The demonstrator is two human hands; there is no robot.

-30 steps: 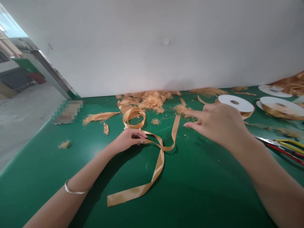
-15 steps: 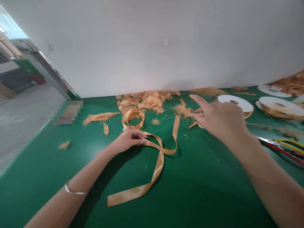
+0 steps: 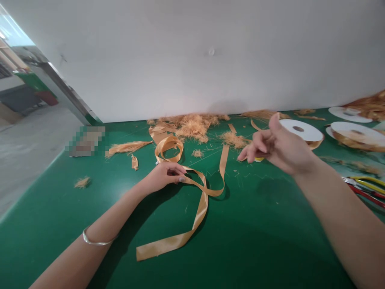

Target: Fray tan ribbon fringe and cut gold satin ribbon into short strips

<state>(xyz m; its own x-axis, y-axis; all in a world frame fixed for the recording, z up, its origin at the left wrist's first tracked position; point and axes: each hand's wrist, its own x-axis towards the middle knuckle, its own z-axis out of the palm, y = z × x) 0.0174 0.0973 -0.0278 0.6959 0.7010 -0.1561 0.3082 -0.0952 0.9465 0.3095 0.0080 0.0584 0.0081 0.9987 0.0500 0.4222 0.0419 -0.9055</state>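
Head view, single frame. Left hand (image 3: 165, 176) at centre of frame, resting on the green counter (image 3: 264, 241), grip pressed together on the gold ribbon (image 3: 201, 205), thumb and fingertips pinching the strip where it crosses. Silver bangle (image 3: 94, 241) on the left forearm, lower left of frame. Ribbon lying across the centre: one loop (image 3: 169, 149) standing just above the left hand, a second curve to the right of it, one end running up toward centre-top of the counter, the other trailing down to a flat cut end at lower centre.

Right hand (image 3: 279, 146) at centre right, raised off the counter, fingers loosely curled, thumb up; whether the grip holds anything: cannot tell. Well apart from the ribbon.

White ribbon spool (image 3: 302, 131) just behind the right hand; two further spools (image 3: 356, 134) at upper right edge. Heap of frayed gold threads (image 3: 192, 126) against the white wall, upper centre. Small scraps (image 3: 82, 182) scattered at left. Red- and yellow-handled tools (image 3: 367, 188) at right edge.
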